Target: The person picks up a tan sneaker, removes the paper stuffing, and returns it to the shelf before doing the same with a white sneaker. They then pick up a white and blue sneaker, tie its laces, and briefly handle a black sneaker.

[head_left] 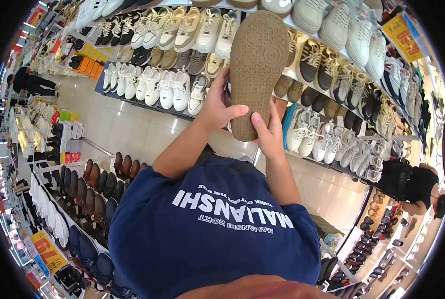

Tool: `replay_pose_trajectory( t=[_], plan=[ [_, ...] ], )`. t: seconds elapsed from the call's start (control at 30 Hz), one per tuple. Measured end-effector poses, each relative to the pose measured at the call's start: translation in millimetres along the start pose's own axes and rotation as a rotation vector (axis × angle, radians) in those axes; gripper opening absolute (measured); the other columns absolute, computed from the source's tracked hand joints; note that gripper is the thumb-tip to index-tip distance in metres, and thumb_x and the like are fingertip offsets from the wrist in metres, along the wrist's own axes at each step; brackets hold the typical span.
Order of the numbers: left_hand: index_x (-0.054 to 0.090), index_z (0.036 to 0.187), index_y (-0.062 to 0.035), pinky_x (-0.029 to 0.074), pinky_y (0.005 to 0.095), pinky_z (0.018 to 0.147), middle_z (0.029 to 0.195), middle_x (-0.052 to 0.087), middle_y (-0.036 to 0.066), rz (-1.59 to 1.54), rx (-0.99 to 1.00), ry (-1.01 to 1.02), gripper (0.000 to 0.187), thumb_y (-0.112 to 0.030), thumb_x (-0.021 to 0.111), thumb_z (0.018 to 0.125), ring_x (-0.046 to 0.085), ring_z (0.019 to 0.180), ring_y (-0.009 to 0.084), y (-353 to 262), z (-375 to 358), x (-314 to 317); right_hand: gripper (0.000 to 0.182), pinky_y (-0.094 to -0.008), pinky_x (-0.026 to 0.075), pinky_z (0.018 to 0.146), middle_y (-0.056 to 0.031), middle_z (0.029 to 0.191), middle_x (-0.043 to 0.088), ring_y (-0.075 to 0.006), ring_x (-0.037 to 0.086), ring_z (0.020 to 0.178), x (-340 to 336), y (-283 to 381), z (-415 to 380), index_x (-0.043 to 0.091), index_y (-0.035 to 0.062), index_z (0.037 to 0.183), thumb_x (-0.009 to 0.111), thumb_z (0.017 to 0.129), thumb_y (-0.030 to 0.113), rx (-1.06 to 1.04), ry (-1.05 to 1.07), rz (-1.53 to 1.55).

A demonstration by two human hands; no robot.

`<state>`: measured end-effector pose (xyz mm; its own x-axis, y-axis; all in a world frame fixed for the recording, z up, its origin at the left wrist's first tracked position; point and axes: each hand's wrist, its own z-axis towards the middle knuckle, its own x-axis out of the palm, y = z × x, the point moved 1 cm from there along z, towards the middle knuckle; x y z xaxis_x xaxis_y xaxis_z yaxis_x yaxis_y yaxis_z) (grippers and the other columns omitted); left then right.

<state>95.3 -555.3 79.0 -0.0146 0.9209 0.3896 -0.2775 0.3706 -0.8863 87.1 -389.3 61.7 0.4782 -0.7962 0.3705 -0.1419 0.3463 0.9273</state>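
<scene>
A shoe [256, 74] is held up in front of me with its brown patterned sole facing me and its upper hidden behind. My left hand [217, 105] grips it from the left, thumb pressed on the sole near the narrower lower end. On the other side my right hand [269, 128] holds the same end, its thumb also on the sole and its fingers behind. Just beyond the shoe, white sneakers [167, 90] stand in a row on the lower shelf to the left. Cream lace-up shoes [302, 132] sit on the lower shelf to the right.
Shelves of sneakers [309, 57] rise ahead. Behind on the left stands a rack of brown leather shoes [90, 199]. Yellow price signs [403, 36] hang at the upper right and lower left. One person [33, 82] is at far left, another [417, 184] at right.
</scene>
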Motion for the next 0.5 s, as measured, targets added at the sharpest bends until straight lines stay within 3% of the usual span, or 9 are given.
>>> replay_pose_trajectory(
  t=[0.17, 0.33, 0.5],
  plan=[
    [0.017, 0.151, 0.0065, 0.03, 0.0398, 0.115, 0.146, 0.035, 0.02, 0.063, 0.031, 0.004, 0.105, -0.007, 0.076, 0.065, 0.033, 0.139, 0.0274, -1, 7, -29, 0.055, -0.036, 0.041, 0.105, -0.0162, 0.134, 0.053, -0.0237, 0.053, 0.122, 11, -7, 32, 0.037, -0.0057, 0.141, 0.06, 0.096, 0.018, 0.111, -0.075, 0.055],
    [0.013, 0.152, 0.0061, 0.026, 0.0387, 0.116, 0.151, 0.027, 0.02, 0.283, 0.098, 0.048, 0.108, -0.013, 0.078, 0.068, 0.028, 0.142, 0.0276, -12, 9, -64, 0.051, -0.0372, 0.043, 0.102, -0.0158, 0.131, 0.054, -0.0236, 0.056, 0.118, 44, -20, 65, 0.039, -0.0039, 0.137, 0.061, 0.096, 0.017, 0.016, -0.04, 0.07],
    [0.013, 0.151, 0.008, 0.025, 0.0399, 0.117, 0.151, 0.028, 0.02, 0.245, 0.076, 0.05, 0.111, -0.013, 0.08, 0.066, 0.027, 0.142, 0.028, -46, 11, -95, 0.053, -0.0369, 0.047, 0.098, -0.0162, 0.128, 0.056, -0.0226, 0.059, 0.112, 80, -25, 85, 0.04, -0.0029, 0.136, 0.064, 0.093, 0.013, -0.128, -0.047, -0.081]
  ],
)
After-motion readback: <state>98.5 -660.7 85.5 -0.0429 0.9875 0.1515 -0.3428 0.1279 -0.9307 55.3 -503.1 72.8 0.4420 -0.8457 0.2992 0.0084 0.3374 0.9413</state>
